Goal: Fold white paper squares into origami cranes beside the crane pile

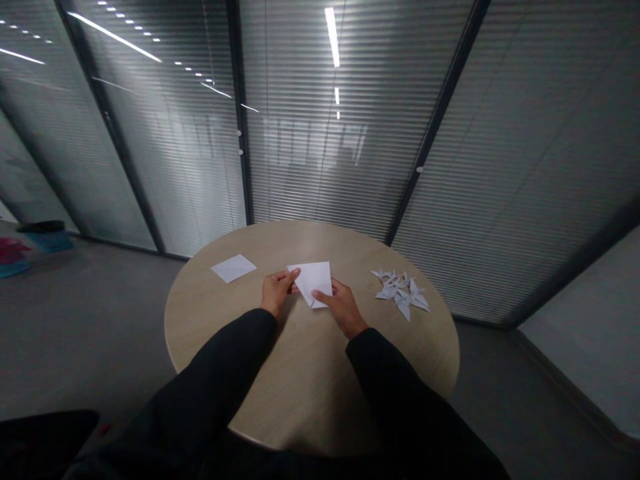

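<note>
A white sheet of paper (315, 279), partly folded, lies on the round wooden table (280, 387) in front of me. My left hand (276, 292) pinches its left edge with the fingers closed. My right hand (341, 305) grips the paper's lower right part, thumb pressed on top. Both sleeves are black.
A second flat white paper (233, 268) lies at the table's left. A small pile of folded white paper shapes (401, 291) sits at the right. Glass walls with blinds (325, 133) stand behind the table. Grey floor surrounds it, with coloured items (30, 243) far left.
</note>
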Demonstrator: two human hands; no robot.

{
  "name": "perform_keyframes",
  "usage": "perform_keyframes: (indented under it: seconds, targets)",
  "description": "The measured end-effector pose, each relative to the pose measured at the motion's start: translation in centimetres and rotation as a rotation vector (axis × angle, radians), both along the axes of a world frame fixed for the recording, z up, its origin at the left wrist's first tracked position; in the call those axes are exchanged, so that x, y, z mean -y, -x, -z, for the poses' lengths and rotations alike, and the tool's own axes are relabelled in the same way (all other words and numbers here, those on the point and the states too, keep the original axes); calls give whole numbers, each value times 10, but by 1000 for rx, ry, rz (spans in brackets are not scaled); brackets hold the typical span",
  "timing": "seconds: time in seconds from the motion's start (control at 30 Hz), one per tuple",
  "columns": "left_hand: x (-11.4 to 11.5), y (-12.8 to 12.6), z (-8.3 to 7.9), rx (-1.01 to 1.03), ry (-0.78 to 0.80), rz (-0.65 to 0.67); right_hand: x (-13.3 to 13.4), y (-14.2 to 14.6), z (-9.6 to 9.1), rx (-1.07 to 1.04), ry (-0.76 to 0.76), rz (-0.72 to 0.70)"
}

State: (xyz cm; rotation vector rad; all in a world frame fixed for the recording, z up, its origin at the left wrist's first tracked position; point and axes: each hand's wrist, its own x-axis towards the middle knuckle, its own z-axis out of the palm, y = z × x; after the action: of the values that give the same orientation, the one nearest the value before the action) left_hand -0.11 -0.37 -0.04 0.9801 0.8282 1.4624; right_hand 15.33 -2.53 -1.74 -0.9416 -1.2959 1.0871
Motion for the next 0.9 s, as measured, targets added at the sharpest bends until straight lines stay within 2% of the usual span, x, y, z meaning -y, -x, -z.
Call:
perform_keyframes:
  seconds: [0.23,0.3,0.43,0.63,0.7,0.9]
  targets:
    - [2,-3,2,-11,26,149,3,-2,-1,-17,26,66]
    - [1,-4,3,-36,11,157,4,-2,-2,-31,36,63]
    - [-2,-3,7,-114,-47,99,6,1,-3,-37,45,45]
    - [-6,0,14,-342,-143,-93,7,5,-4,-44,40,38]
    - [-6,-1,13,-353,-148,-113,6,4,-4,-49,40,32]
    - [-1,-4,4,-176,-70,92,3,0,-2,-58,40,65]
